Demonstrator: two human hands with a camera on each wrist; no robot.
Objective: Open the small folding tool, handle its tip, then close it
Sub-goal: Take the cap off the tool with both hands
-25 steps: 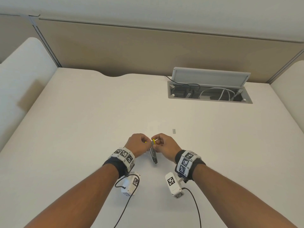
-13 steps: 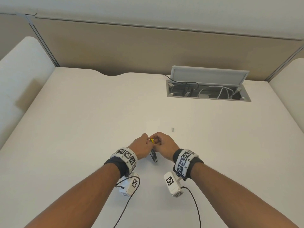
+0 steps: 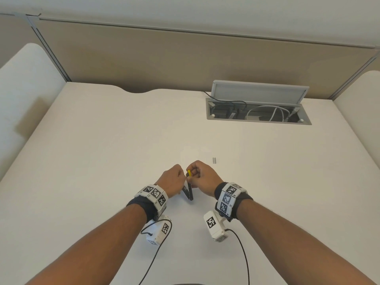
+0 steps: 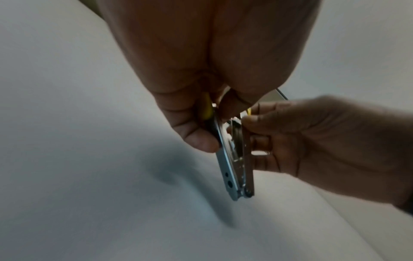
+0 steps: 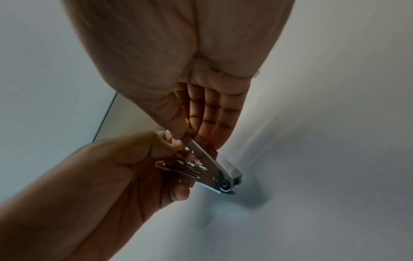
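A small silver metal folding tool (image 3: 188, 192) with yellow trim (image 3: 189, 173) hangs between both hands above the white table (image 3: 102, 161). Its two flat arms meet at a hinge at the low end (image 4: 242, 193) and stand a narrow gap apart. My left hand (image 3: 173, 178) grips the left arm (image 4: 223, 159) near its yellow top. My right hand (image 3: 202, 177) pinches the other arm (image 5: 201, 155) between thumb and fingers. The inner metal parts (image 5: 190, 168) show between the arms. The tool's upper tip is hidden by the fingers.
A short strip of staples (image 3: 214, 160) lies on the table just beyond my right hand. An open cable hatch (image 3: 258, 112) with wires sits at the back right. A beige partition (image 3: 185, 58) closes the far edge.
Both hands keep hold of the tool and have drifted slightly forward. The tool's arms now show a small gap between them.
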